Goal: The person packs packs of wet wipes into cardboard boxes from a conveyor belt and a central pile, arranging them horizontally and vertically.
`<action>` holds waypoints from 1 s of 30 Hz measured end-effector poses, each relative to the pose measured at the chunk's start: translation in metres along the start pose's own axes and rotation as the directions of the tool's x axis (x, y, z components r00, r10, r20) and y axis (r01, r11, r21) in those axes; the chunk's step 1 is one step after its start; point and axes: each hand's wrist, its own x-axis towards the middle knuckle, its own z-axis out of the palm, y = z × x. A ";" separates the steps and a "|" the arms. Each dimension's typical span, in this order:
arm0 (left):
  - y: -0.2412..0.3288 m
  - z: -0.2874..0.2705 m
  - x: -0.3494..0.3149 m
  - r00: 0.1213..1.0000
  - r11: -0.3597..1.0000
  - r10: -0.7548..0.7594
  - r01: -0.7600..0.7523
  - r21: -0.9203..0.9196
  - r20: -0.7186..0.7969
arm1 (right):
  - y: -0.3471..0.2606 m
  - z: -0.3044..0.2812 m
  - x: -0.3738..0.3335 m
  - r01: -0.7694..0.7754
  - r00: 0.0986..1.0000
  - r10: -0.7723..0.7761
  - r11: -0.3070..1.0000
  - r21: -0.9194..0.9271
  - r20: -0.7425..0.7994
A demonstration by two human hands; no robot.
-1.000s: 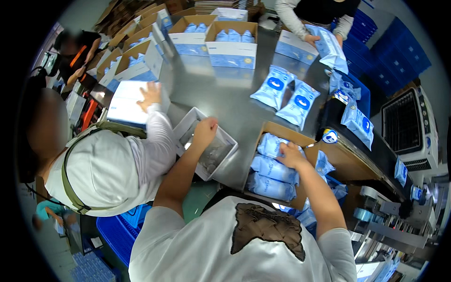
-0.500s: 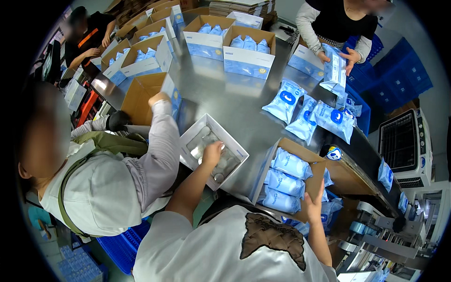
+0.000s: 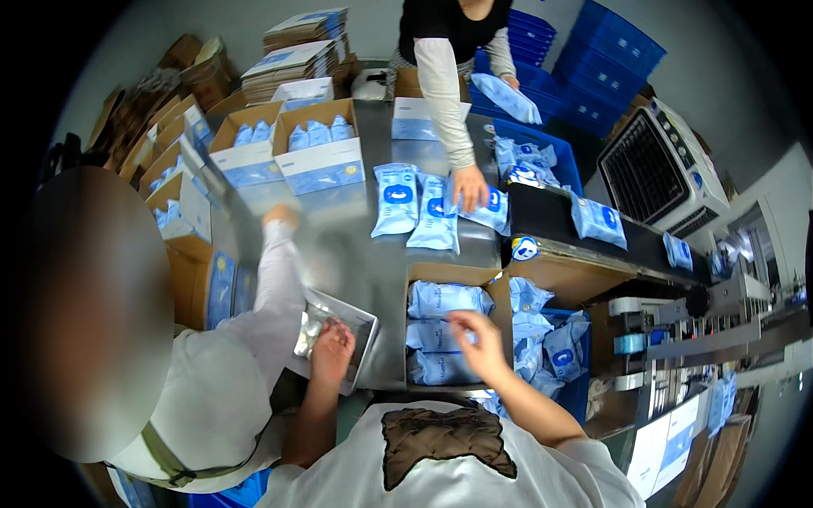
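My left hand is raised over the near side of a small white box, its fingers curled together; whatever they hold, if anything, is too small to make out. Pale, shiny round pieces lie in that box. My right hand reaches over an open carton, fingers apart and pointing left. Inside the carton, soft light-blue packs lie in a row, and the hand covers part of the middle ones.
At left, a co-worker's arm extends across the metal table. Another person's hand touches blue packs beyond my carton. Filled cartons stand at the back left. A conveyor belt and a blue crate are at right.
My right hand has moved from the carton's right side to above its packs. My left hand has lifted from the round pieces. The far person now reaches to the packs on the table.
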 end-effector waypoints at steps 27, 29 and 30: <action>-0.117 0.125 -0.029 0.973 0.747 -0.160 0.011 0.665 0.164 | 0.030 -0.025 0.002 -0.384 0.923 0.355 0.823 0.418 0.147; -0.116 0.122 -0.028 0.976 0.749 -0.130 -0.019 0.663 0.176 | 0.030 -0.019 0.001 -0.236 0.971 0.222 0.946 0.223 0.084; -0.116 0.121 -0.028 0.976 0.749 -0.117 -0.034 0.662 0.183 | 0.028 -0.014 0.001 -0.153 0.987 0.146 0.981 0.118 0.066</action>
